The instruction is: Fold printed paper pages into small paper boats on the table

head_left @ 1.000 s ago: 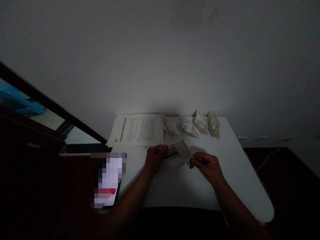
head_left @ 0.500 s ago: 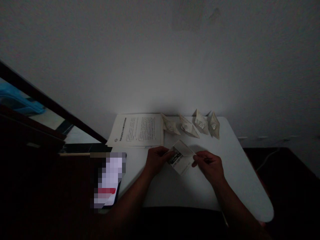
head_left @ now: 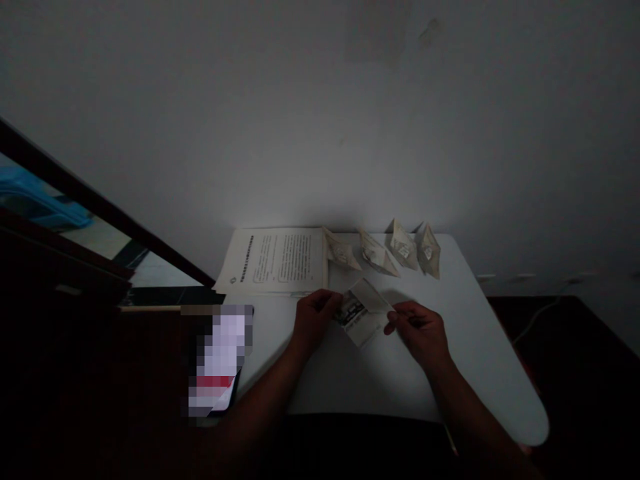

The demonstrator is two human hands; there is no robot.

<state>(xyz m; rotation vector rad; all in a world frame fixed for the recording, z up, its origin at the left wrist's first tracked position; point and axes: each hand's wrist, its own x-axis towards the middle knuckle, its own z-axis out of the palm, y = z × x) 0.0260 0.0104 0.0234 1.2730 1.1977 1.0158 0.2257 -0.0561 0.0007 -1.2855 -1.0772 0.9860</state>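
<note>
A folded sheet of printed paper (head_left: 365,313), roughly diamond-shaped with a dark printed patch on its left side, is held above the white table (head_left: 345,387). At its left corner, my left hand (head_left: 316,319) pinches the paper between thumb and fingers. My right hand (head_left: 420,330) grips the opposite corner, thumb in front and fingers curled. Beyond the hands stands a row of folded paper boats: one (head_left: 343,253) at the left, another (head_left: 379,257) beside it, and two more at the right, the outermost boat (head_left: 429,252) near the wall.
A stack of printed sheets (head_left: 275,260) lies at the table's back left. A phone (head_left: 223,360) with a lit, blurred screen sits by the left edge. The wall (head_left: 300,133) rises right behind the table. A dark slanted frame (head_left: 100,200) stands at the left.
My left fingers have drawn back slightly toward the paper's left corner, baring more of the dark print. The right hand keeps its grip, nearly still.
</note>
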